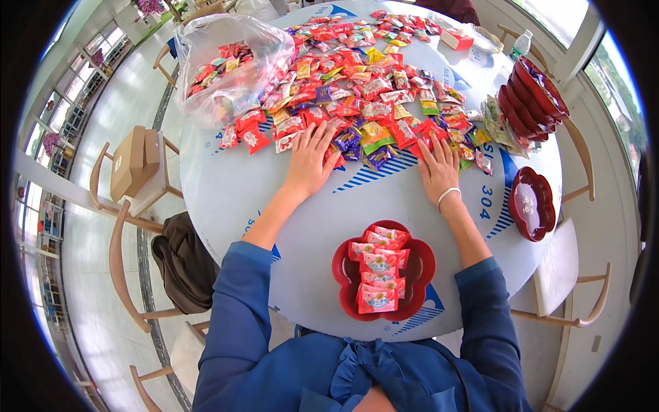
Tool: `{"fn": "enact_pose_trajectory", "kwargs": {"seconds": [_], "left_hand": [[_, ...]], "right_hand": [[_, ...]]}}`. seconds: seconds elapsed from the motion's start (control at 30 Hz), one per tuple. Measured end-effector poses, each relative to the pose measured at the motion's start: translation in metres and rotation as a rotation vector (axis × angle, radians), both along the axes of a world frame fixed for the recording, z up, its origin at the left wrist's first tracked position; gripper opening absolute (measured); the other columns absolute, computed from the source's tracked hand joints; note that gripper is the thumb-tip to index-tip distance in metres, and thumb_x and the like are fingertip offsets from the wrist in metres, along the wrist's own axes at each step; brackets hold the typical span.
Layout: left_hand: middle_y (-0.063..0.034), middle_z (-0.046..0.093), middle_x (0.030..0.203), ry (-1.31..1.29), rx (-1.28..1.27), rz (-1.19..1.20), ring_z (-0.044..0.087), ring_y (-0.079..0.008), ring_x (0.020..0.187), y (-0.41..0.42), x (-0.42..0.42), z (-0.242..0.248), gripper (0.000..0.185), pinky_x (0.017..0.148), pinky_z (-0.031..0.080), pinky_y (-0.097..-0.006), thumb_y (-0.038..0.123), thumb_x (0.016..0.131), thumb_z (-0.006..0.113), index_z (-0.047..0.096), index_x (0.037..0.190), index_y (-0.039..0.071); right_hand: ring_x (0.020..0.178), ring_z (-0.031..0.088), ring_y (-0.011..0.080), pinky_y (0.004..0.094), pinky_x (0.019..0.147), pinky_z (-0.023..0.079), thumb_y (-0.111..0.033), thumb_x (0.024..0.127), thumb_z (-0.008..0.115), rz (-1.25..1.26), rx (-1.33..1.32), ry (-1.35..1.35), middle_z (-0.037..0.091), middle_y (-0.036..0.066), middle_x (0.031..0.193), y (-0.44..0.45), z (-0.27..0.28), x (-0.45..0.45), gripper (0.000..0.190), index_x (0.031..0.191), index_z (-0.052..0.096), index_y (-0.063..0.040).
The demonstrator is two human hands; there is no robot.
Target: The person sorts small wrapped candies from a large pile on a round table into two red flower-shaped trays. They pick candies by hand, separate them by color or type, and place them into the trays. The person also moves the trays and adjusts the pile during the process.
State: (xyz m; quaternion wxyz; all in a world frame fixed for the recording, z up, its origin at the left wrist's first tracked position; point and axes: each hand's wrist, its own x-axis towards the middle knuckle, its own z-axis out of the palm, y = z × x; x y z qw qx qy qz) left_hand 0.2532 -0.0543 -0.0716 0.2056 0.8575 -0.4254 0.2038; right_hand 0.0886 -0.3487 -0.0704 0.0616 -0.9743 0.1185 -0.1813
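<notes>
Both hands rest at the near edge of a wide heap of wrapped candies (355, 98). My left hand (311, 158) lies flat with spread fingers, its fingertips on red packets and its thumb by a red one. My right hand (440, 165) is spread too, its fingers touching a red packet (428, 132) and others beside it. Between the hands are purple-wrapped candies (347, 140) and a yellow-green packet (375, 135). Nearer my body stands a dark red flower-shaped bowl (423, 268), holding several pink-and-red packets (380, 262) in an overlapping column.
A clear plastic bag (231, 67) of candies sits at the left. On the right are stacked red bowls (530, 100), a single red bowl (533, 203) and a plastic bottle (521, 45). Chairs surround the round table (226, 201); one holds a cardboard box (134, 162).
</notes>
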Motion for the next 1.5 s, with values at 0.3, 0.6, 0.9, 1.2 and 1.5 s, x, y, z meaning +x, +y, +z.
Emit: {"fn": "enact_pose_trajectory", "kwargs": {"seconds": [0.3, 0.6, 0.9, 1.2, 1.5], "left_hand": [[-0.0187, 0.043, 0.155, -0.015, -0.090, -0.018, 0.035, -0.0373, 0.146, 0.008, -0.016, 0.010, 0.058, 0.120, 0.025, -0.0514, 0.031, 0.100, 0.060, 0.047, 0.147, 0.000], [-0.0151, 0.045, 0.155, 0.845, -0.382, -0.290, 0.054, -0.0274, 0.127, 0.077, -0.160, 0.042, 0.067, 0.104, 0.044, -0.0375, 0.038, 0.103, 0.058, 0.036, 0.155, 0.001], [-0.0265, 0.025, 0.161, 0.794, -0.007, -0.244, 0.042, -0.0411, 0.140, 0.092, -0.245, 0.056, 0.146, 0.109, 0.044, -0.0450, 0.051, 0.060, 0.095, 0.002, 0.160, -0.003], [-0.0275, 0.024, 0.160, 0.796, -0.031, -0.276, 0.038, -0.0421, 0.143, 0.052, -0.244, 0.061, 0.144, 0.112, 0.043, -0.0449, 0.046, 0.062, 0.096, 0.001, 0.159, -0.003], [-0.0287, 0.020, 0.160, 0.769, -0.149, -0.415, 0.035, -0.0406, 0.145, -0.022, -0.262, 0.061, 0.145, 0.108, 0.046, -0.0435, 0.045, 0.065, 0.095, -0.005, 0.159, -0.003]], "right_hand": [[0.148, 0.032, 0.0372, 0.0523, 0.122, 0.023, -0.026, 0.094, 0.067, 0.090, 0.137, -0.245, 0.042, 0.015, 0.156, -0.003, 0.010, -0.004, 0.055, 0.147, 0.052, -0.017], [0.093, 0.068, 0.0255, 0.0309, 0.079, 0.057, -0.019, 0.098, 0.065, 0.203, 0.649, -0.039, 0.068, 0.015, 0.120, 0.031, 0.062, -0.112, 0.037, 0.132, 0.063, -0.006], [0.100, 0.068, 0.0235, 0.0307, 0.077, 0.057, -0.057, 0.065, 0.091, 0.371, 0.967, 0.189, 0.058, 0.022, 0.135, 0.073, 0.060, -0.217, 0.126, 0.157, 0.029, 0.001], [0.101, 0.067, 0.0227, 0.0325, 0.083, 0.058, -0.035, 0.071, 0.093, 0.233, 1.079, 0.111, 0.057, 0.022, 0.137, 0.065, 0.058, -0.226, 0.120, 0.159, 0.021, 0.004], [0.123, 0.060, 0.0209, 0.0330, 0.098, 0.054, -0.019, 0.094, 0.071, -0.020, 1.246, -0.322, 0.059, 0.017, 0.139, 0.048, 0.057, -0.245, 0.075, 0.156, 0.032, 0.001]]}}
